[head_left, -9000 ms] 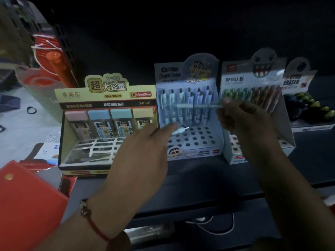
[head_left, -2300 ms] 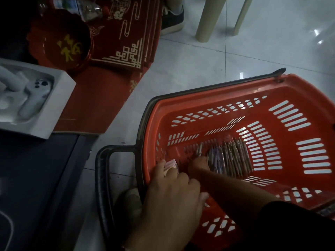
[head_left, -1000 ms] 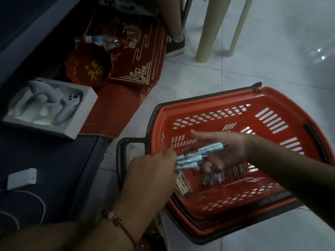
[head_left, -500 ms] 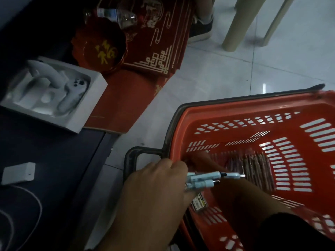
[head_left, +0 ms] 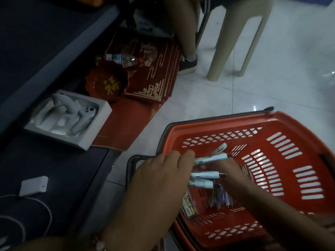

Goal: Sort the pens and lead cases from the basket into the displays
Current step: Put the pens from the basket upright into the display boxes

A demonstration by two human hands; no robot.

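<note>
Orange-red plastic forms the slotted shopping basket (head_left: pixel 282 142), which is sitting on the pale tiled floor (head_left: pixel 208 98). The left hand (head_left: pixel 163 176) is hovering over the basket's near-left corner, its grip clenched around several light-blue pens (head_left: pixel 206 175) that are fanning out to the right from between the fingers. The right hand (head_left: pixel 224 167) is reaching down into the basket just beyond those pens; the pens and the left hand are hiding its fingers, so whether its grip is grasping anything cannot be told. On the basket's floor, a small lead case (head_left: pixel 189 208) with a yellow label is lying beside a blurred heap of darker pens (head_left: pixel 220 197). To the left, a white box (head_left: pixel 85 140) holding a pale moulded device is resting on the dark counter (head_left: pixel 54 178), near a small white adapter (head_left: pixel 33 185).
</note>
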